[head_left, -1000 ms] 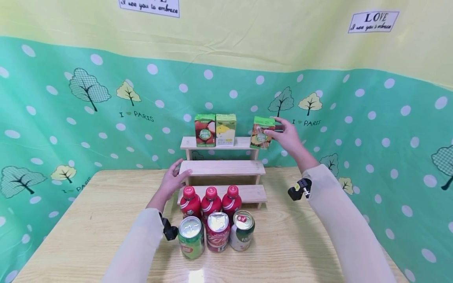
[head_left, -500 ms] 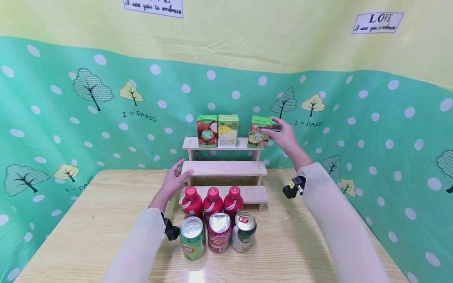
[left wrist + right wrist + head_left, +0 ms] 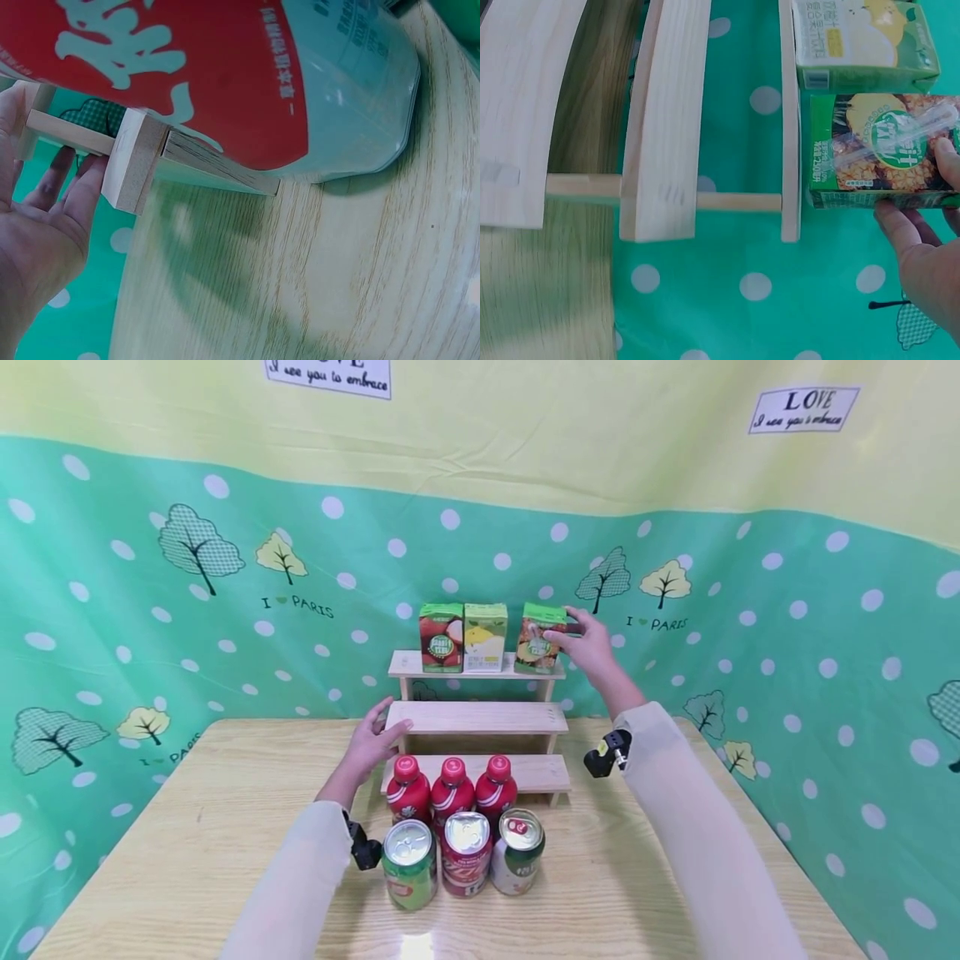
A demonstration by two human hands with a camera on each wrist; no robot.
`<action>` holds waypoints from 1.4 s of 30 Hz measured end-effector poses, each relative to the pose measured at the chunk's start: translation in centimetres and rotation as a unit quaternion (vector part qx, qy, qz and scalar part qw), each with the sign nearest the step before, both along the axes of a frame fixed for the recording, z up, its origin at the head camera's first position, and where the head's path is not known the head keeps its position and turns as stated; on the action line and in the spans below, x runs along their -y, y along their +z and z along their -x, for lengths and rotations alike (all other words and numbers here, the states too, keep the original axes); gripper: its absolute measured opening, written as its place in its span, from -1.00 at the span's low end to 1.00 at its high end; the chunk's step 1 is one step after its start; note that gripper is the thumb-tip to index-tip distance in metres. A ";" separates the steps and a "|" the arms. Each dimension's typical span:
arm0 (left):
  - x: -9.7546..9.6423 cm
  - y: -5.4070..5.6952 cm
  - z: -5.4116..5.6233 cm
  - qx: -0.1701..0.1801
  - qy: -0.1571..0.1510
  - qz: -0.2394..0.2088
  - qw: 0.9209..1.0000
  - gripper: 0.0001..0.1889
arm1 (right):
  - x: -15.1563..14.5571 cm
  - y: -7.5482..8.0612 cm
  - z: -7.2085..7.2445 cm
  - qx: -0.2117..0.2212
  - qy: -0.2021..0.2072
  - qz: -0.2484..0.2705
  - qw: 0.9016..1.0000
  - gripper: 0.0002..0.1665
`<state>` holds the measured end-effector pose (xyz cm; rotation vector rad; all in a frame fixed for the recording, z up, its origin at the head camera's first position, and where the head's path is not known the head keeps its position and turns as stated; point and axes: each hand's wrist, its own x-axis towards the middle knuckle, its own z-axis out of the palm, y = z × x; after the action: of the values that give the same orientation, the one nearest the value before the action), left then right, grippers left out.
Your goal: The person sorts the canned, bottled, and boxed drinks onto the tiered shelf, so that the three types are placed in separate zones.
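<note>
My right hand [image 3: 591, 653] grips a juice box with pineapple pictures and a green top [image 3: 531, 647] by its right side, thumb in front. That box stands upright at the right end of the top tier of a three-tier wooden shelf [image 3: 480, 717]. In the right wrist view, its base is right at the top board [image 3: 790, 150], beside a pale juice box with yellow fruit [image 3: 862, 45]. Left of these is a red-fruit juice box [image 3: 441, 642]. My left hand [image 3: 366, 750] holds the left end of the middle tier, thumb on top, other fingers behind and below it.
Three red-capped bottles [image 3: 452, 793] stand before the bottom tier. Three drink cans [image 3: 467, 860] are lined up in front of them on the wooden table [image 3: 187, 827]. A green and yellow printed cloth [image 3: 300, 527] hangs behind and along the sides.
My right hand has moved the pineapple juice box left along the top tier, narrowing the gap to the other boxes. The left hand keeps its place. The head view has shifted slightly.
</note>
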<state>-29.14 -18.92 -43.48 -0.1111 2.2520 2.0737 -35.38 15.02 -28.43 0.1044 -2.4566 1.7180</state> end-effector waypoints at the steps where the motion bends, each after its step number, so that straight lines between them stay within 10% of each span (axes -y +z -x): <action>1: 0.0 -0.3 0.1 -0.001 0.002 0.002 1.000 -0.18 | 0.1 -0.1 0.0 0.003 -0.002 0.000 1.000 -0.22; 31: 0.0 -0.8 0.4 -0.007 0.005 0.008 1.000 -0.18 | 1.9 -2.0 1.6 0.003 -0.014 0.093 0.996 -0.28; 42: -0.4 1.4 -0.9 0.009 -0.003 -0.002 1.000 -0.21 | 2.6 -2.4 2.1 -0.014 -0.025 0.106 0.994 -0.28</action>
<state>-28.27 -18.51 -42.08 -0.1215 2.2356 2.0650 -37.50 12.40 -30.87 0.0447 -2.2200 1.9287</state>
